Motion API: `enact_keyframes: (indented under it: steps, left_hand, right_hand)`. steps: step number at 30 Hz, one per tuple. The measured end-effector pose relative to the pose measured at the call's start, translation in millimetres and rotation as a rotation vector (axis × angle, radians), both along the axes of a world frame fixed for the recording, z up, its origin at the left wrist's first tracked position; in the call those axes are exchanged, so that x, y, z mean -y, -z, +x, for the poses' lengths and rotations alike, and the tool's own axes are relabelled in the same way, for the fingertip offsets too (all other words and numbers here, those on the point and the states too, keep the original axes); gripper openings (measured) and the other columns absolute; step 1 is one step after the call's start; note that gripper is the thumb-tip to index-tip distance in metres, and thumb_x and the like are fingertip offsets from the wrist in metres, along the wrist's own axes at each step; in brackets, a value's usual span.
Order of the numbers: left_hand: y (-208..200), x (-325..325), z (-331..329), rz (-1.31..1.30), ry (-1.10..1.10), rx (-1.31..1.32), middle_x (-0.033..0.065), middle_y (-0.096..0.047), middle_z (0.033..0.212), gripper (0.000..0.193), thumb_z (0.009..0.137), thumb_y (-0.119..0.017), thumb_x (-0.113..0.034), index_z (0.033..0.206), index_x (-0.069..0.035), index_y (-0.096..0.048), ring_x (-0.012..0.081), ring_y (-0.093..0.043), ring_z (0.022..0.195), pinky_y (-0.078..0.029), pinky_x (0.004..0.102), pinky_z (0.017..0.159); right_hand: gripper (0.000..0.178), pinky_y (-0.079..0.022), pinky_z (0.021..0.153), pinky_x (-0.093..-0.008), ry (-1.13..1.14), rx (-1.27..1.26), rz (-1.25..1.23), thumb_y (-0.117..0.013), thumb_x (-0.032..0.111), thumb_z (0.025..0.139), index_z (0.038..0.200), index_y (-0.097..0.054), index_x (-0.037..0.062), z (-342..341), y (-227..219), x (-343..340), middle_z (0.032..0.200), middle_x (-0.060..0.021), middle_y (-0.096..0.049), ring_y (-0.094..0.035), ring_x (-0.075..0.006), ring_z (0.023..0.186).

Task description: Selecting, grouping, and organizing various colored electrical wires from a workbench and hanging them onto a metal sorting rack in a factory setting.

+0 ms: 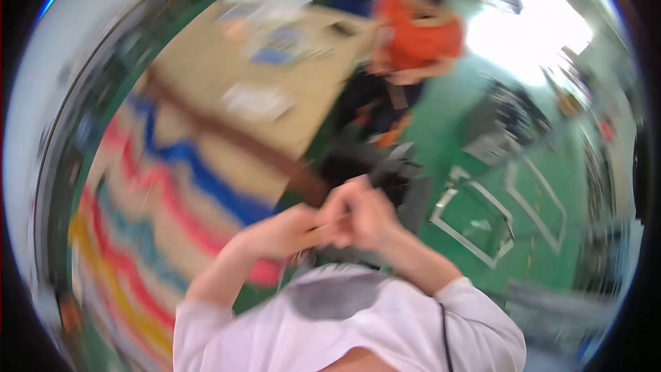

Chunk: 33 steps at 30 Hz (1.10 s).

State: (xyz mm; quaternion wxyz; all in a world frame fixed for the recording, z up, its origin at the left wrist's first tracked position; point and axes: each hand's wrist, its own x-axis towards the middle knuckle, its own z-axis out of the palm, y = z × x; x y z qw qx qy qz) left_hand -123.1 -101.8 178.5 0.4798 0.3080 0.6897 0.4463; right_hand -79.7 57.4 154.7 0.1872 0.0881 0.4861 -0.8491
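Through the head camera, I have the left hand [292, 229] and the right hand [363, 215] together in front of the white shirt [406, 327], fingers bent and meeting or overlapping; motion blur keeps me from telling whether anything is pinched between them. The left hand is nearest the ends of a blue band [206, 172] and a pink band [165, 189], which run wavily over the near part of the tan worktop [196, 52] on my left, with a teal band [141, 234], a red band [127, 275] and a yellow band [120, 303] further toward the lower left. A brown strip [220, 131] crosses the worktop beyond them, and past it I see a crumpled white bundle [258, 102] and a blue packet [277, 46]. Just ahead of the right hand is a black object [358, 165], too smeared for me to name. Beyond that, a co-worker in an orange shirt [421, 41] sits beside the worktop, forearms brought together in front. Over to my right, the green floor [447, 145] carries white outlined shapes [447, 203] and a grey container [485, 134] with dark contents.
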Motion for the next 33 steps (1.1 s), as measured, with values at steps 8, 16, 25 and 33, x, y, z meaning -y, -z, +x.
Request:
enact_keyframes:
  steps: [8, 16, 25, 33]
  left_hand:
    - [24.8, 50.1, 4.0, -0.082, -0.186, -0.620, 0.0167, -0.055, 0.065, 0.022, 0.077, -0.054, -0.025, 0.074, -0.002, -0.055, 0.0338, -0.055, 0.066, -0.043, 0.0410, 0.058]
    - [52.6, 72.7, 7.7, -0.030, -0.238, -0.948, 0.0133, -0.054, 0.062, 0.012, 0.065, -0.061, -0.012, 0.072, -0.005, -0.054, 0.0321, -0.053, 0.064, -0.042, 0.0398, 0.057]
    - [36.0, 24.6, 27.7, -0.075, -0.461, -1.015, 0.0163, -0.055, 0.068, 0.017, 0.075, -0.053, -0.022, 0.078, -0.006, -0.051, 0.0350, -0.054, 0.071, -0.042, 0.0427, 0.061]
    - [60.7, 52.0, 55.9, -0.252, -0.726, -0.891, 0.0172, -0.055, 0.072, 0.015, 0.079, -0.051, -0.018, 0.082, -0.004, -0.053, 0.0354, -0.054, 0.071, -0.042, 0.0398, 0.060]
  right_hand:
    - [0.057, -0.014, 0.028, -0.0237, 0.068, -0.480, 0.073, -0.032, 0.051, 0.086, 0.049, -0.034, 0.0078, 7.7, -50.4, -28.8, 0.041, -0.0018, -0.029, -0.023, -0.0110, 0.031]
    - [0.051, -0.014, 0.028, -0.0217, 0.322, -0.518, -0.044, -0.036, 0.048, 0.086, 0.053, -0.033, 0.0091, 74.5, -92.9, -74.2, 0.041, -0.0016, -0.029, -0.022, -0.0076, 0.031]
    - [0.050, -0.014, 0.028, -0.0180, 0.588, -0.471, 0.032, -0.037, 0.049, 0.085, 0.055, -0.032, 0.0090, 118.3, -84.4, -119.2, 0.045, 0.0008, -0.027, -0.022, -0.0057, 0.037]
    - [0.054, -0.012, 0.032, -0.0212, 0.305, -0.522, 0.022, -0.028, 0.050, 0.087, 0.053, -0.034, 0.0086, 126.3, -55.4, -70.2, 0.044, -0.0016, -0.029, -0.021, -0.0078, 0.036]
